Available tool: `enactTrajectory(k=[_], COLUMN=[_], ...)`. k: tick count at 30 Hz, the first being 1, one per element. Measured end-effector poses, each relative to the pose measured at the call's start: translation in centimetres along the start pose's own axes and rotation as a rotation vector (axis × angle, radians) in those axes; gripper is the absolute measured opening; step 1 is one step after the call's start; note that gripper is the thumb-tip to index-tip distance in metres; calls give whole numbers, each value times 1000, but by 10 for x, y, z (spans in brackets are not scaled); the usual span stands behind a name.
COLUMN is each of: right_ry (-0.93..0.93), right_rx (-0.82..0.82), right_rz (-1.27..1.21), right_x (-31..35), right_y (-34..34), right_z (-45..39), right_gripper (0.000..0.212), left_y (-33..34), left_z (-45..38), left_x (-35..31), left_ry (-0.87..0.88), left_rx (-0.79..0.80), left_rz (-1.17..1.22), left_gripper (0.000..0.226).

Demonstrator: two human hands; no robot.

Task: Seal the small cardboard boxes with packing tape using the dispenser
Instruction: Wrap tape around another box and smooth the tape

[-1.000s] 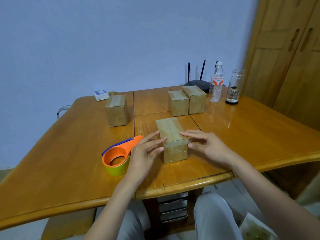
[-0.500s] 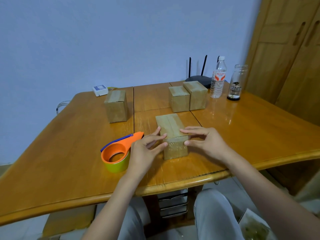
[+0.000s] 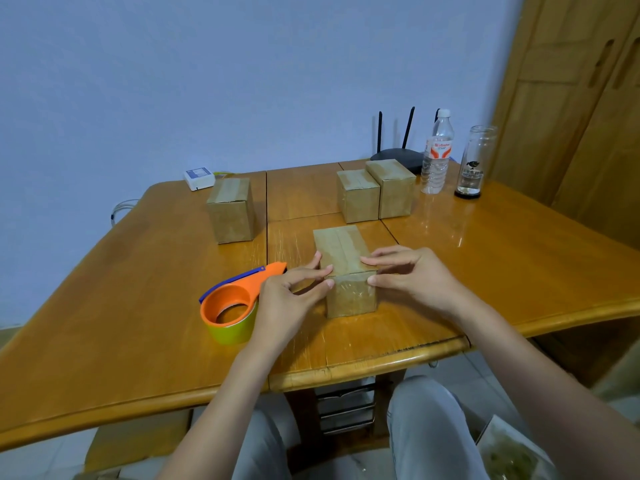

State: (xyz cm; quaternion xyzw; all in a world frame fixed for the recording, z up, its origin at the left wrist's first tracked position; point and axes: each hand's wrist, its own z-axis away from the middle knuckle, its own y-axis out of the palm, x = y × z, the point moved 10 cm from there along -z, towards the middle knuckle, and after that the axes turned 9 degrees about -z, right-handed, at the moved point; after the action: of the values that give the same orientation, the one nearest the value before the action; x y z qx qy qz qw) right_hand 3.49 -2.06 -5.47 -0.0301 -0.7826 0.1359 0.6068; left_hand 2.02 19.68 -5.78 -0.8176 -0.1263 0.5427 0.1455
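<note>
Tape dispenser sits on the desk just left of the near box, untouched. Your left hand has straight fingers pressing the box's left top edge, grip apart. Box sits at the desk's near-centre. Your right hand presses its right edge, fingers extended, grip apart.

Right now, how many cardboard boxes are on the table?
4: one under both hands at the near edge, one at far left, and two touching at the far centre. None seems hidden.
</note>
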Motion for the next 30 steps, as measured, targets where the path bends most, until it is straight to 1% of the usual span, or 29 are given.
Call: enactTrajectory(k=[7,11,12,15,20,23,27,30], right_ry=[-7,54,56,0,-33,-36,14,4], right_rx=[-28,21,24,-15,-106,-100,5,31], right_rz=[7,-166,-177,-55,-136,-114,-98,-53], right_x=[-3,-8,-8,-2,0,1,-2,-2], right_y=[-2,3,4,1,3,3,4,3], right_z=[1,5,5,5,7,4,3,4], right_gripper=[37,35,35,35,34,33,33,35], left_y=[0,0,0,0,4,0,0,1], left_z=[1,0,1,2,5,3,-4,-4], left_x=[0,1,1,-1,-6,-2,3,5], left_ry=[-11,-22,-24,-21,9,7,11,16], left_rx=[12,-3,-14,-50,-92,-103,8,72], left_rz=[18,13,12,38,61,42,10,42], left_gripper=[27,30,29,28,23,22,23,25])
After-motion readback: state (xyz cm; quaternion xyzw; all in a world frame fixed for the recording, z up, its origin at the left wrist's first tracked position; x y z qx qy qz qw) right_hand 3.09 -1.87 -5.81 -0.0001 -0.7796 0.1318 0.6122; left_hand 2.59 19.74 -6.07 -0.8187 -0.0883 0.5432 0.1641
